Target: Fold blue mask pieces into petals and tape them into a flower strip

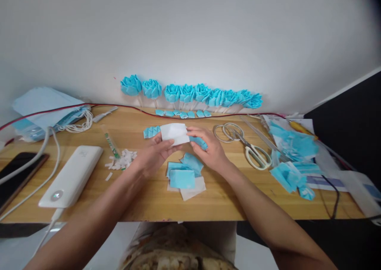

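Note:
A small white rectangular piece of sheet (174,134), apparently folded, is held between my two hands above the middle of the table. My left hand (157,153) grips its lower left side, thumb on the front. On its right edge, the fingers of my right hand (207,146) pinch it. Under the hands lies a loose stack of blue and white mask-fabric rectangles (182,179). Folded blue petals (150,132) sit just left of the held piece, and more blue fabric (199,142) shows partly behind my right hand.
Several blue fabric roses (187,93) lean along the wall, with folded petals (180,114) before them. Scissors (257,155), wire rings (228,132) and blue scraps (293,143) are right. A white power bank (71,176), phone (20,174), white snippets (123,160) and masks (44,107) are left.

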Available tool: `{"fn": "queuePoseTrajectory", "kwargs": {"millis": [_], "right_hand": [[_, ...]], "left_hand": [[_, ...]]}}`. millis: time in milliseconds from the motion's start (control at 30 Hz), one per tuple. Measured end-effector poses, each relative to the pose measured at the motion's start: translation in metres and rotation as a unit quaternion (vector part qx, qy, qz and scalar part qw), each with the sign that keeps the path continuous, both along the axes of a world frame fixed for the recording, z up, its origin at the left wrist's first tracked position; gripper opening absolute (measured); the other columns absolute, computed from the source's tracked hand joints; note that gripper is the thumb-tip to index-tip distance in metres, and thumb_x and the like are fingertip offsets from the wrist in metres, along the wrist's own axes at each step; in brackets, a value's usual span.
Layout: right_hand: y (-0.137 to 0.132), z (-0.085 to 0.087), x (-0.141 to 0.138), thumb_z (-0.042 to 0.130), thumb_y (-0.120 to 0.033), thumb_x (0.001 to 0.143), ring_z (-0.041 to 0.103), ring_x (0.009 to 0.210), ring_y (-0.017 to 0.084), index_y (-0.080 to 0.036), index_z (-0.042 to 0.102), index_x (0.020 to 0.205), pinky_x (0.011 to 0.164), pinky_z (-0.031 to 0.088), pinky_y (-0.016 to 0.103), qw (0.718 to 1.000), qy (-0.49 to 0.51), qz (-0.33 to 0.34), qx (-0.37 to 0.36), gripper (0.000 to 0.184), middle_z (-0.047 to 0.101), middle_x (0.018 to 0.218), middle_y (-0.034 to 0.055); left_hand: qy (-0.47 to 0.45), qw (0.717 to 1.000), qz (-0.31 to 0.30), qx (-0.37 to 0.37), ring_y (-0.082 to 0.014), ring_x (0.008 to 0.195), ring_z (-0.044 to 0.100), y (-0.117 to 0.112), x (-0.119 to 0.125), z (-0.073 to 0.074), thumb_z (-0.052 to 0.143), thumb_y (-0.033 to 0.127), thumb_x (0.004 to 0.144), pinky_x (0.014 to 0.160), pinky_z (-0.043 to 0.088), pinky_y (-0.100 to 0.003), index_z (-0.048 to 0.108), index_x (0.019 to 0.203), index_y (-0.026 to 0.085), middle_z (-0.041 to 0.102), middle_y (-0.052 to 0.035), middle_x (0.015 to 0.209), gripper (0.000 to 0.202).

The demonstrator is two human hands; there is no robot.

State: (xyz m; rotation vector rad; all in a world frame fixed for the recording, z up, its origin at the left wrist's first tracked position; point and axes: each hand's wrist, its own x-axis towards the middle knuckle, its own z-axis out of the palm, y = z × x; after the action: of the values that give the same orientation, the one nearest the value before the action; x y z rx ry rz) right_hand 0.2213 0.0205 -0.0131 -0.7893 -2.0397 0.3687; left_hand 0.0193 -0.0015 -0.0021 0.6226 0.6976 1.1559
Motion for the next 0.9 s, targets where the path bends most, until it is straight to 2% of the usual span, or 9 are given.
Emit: {"fn": "queuePoseTrajectory", "kwargs": {"millis": [100, 200, 267, 400, 500, 600, 700, 800, 900], "right_hand": [[0.001, -0.003, -0.001, 0.058, -0.013, 0.092, 0.064, 0.119, 0.022, -0.029, 0.065, 0.117, 0.101, 0.050, 0.043, 1.000, -0.002, 0.010, -0.008, 0.031, 0.070, 0.127, 0.0054], [0.001, -0.004, 0.000, 0.058, -0.015, 0.093, 0.066, 0.116, 0.021, -0.029, 0.068, 0.112, 0.099, 0.051, 0.042, 0.999, 0.013, 0.017, -0.029, 0.025, 0.072, 0.123, 0.0051], [0.002, -0.004, 0.000, 0.059, -0.018, 0.093, 0.068, 0.113, 0.021, -0.028, 0.071, 0.107, 0.097, 0.052, 0.041, 0.999, 0.019, 0.019, -0.039, 0.020, 0.073, 0.119, 0.0051], [0.001, -0.004, 0.000, 0.061, -0.022, 0.093, 0.070, 0.108, 0.021, -0.027, 0.073, 0.100, 0.095, 0.053, 0.040, 0.998, 0.031, 0.013, -0.054, 0.015, 0.076, 0.112, 0.0050], [-0.001, -0.002, 0.000, 0.063, -0.023, 0.092, 0.071, 0.101, 0.021, -0.027, 0.074, 0.097, 0.092, 0.054, 0.039, 0.997, 0.043, 0.002, -0.070, 0.013, 0.077, 0.104, 0.0038], [-0.002, 0.002, 0.003, 0.062, -0.028, 0.093, 0.072, 0.097, 0.020, -0.027, 0.069, 0.109, 0.088, 0.055, 0.037, 0.989, 0.079, -0.023, -0.123, 0.018, 0.077, 0.108, 0.0044], [-0.002, 0.004, 0.005, 0.059, -0.038, 0.095, 0.070, 0.103, 0.021, -0.026, 0.062, 0.118, 0.090, 0.055, 0.038, 0.973, 0.132, -0.030, -0.187, 0.025, 0.076, 0.111, 0.0058], [-0.002, 0.001, 0.003, 0.057, -0.046, 0.095, 0.070, 0.100, 0.020, -0.026, 0.060, 0.120, 0.086, 0.055, 0.036, 0.949, 0.170, 0.002, -0.265, 0.032, 0.075, 0.107, 0.0060], [-0.003, -0.003, -0.002, 0.064, -0.047, 0.090, 0.068, 0.088, 0.017, -0.027, 0.060, 0.121, 0.076, 0.055, 0.030, 0.928, 0.194, 0.026, -0.317, 0.037, 0.071, 0.102, 0.0039]], "left_hand": [[-0.018, 1.000, -0.017, -0.010, -0.0246, 0.102, 0.072, -0.002, 0.002, -0.001, 0.077, 0.010, 0.074, 0.099, 0.053, -0.039, 0.073, 0.106, 0.015, 0.076, -0.0082, 0.112, 0.033], [-0.036, 0.999, -0.022, -0.017, -0.0254, 0.101, 0.072, -0.002, 0.003, -0.002, 0.078, 0.013, 0.075, 0.099, 0.053, -0.041, 0.075, 0.095, 0.014, 0.077, -0.0080, 0.108, 0.021], [-0.040, 0.999, -0.022, -0.022, -0.0244, 0.097, 0.073, -0.002, 0.003, -0.003, 0.077, 0.016, 0.076, 0.096, 0.054, -0.040, 0.075, 0.090, 0.013, 0.077, -0.0082, 0.104, 0.014], [-0.022, 0.999, -0.023, -0.031, -0.0217, 0.085, 0.073, -0.001, 0.003, -0.006, 0.077, 0.020, 0.077, 0.084, 0.056, -0.035, 0.076, 0.093, 0.011, 0.077, -0.0089, 0.099, 0.018], [-0.005, 1.000, -0.007, -0.030, -0.0213, 0.083, 0.072, 0.000, 0.002, -0.007, 0.076, 0.021, 0.079, 0.078, 0.056, -0.033, 0.076, 0.090, 0.010, 0.076, -0.0105, 0.096, 0.016], [0.005, 0.999, 0.018, -0.029, -0.0230, 0.088, 0.071, 0.001, 0.001, -0.005, 0.075, 0.021, 0.079, 0.073, 0.056, -0.031, 0.076, 0.091, 0.010, 0.075, -0.0121, 0.099, 0.016], [0.010, 0.999, 0.030, -0.036, -0.0249, 0.091, 0.071, 0.000, 0.001, -0.002, 0.075, 0.020, 0.077, 0.070, 0.056, -0.031, 0.075, 0.087, 0.011, 0.075, -0.0118, 0.100, 0.014], [0.016, 0.999, 0.005, -0.031, -0.0239, 0.089, 0.070, -0.001, 0.002, -0.003, 0.076, 0.021, 0.077, 0.069, 0.056, -0.031, 0.075, 0.087, 0.011, 0.075, -0.0111, 0.098, 0.015], [0.035, 0.999, -0.038, -0.009, -0.0230, 0.085, 0.070, -0.003, 0.003, -0.011, 0.077, 0.027, 0.077, 0.070, 0.055, -0.031, 0.076, 0.093, 0.011, 0.076, -0.0118, 0.095, 0.022]]}}
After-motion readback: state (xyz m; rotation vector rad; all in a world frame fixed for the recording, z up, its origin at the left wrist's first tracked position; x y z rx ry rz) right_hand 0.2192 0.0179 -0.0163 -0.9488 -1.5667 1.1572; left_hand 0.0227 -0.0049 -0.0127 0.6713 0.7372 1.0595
